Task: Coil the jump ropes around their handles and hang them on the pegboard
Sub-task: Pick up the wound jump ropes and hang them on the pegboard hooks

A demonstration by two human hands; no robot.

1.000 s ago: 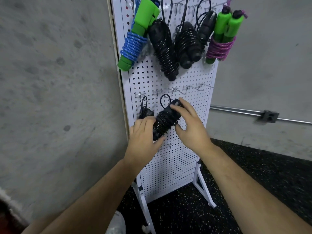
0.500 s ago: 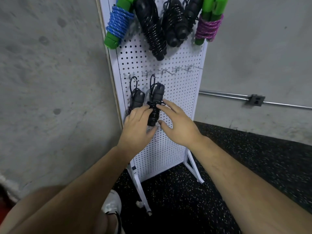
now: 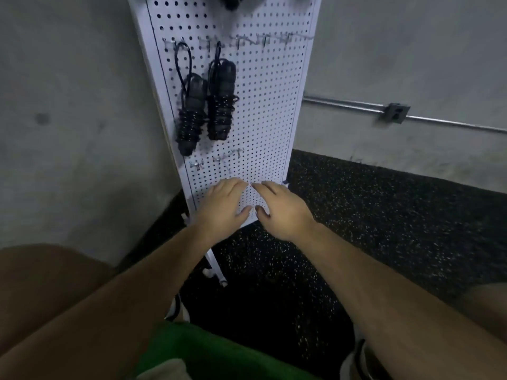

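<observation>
Hanging on pegboard (image 3: 269,105): two coiled ropes (image 3: 222,111) | hooks (image 3: 216,160) below | left hand (image 3: 223,202), right hand (image 3: 282,208) empty, fingers loose | conduit (image 3: 343,105) on wall

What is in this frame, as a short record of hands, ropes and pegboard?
left hand: open, holds nothing, in front of the pegboard's lower edge
right hand: open, holds nothing, beside the left hand
pegboard: white, upright
left black jump rope: coiled round its handles, hanging by a loop
right black jump rope: coiled, hanging close beside it
free hooks: same row, right of the ropes
hands touching board: cannot tell
</observation>
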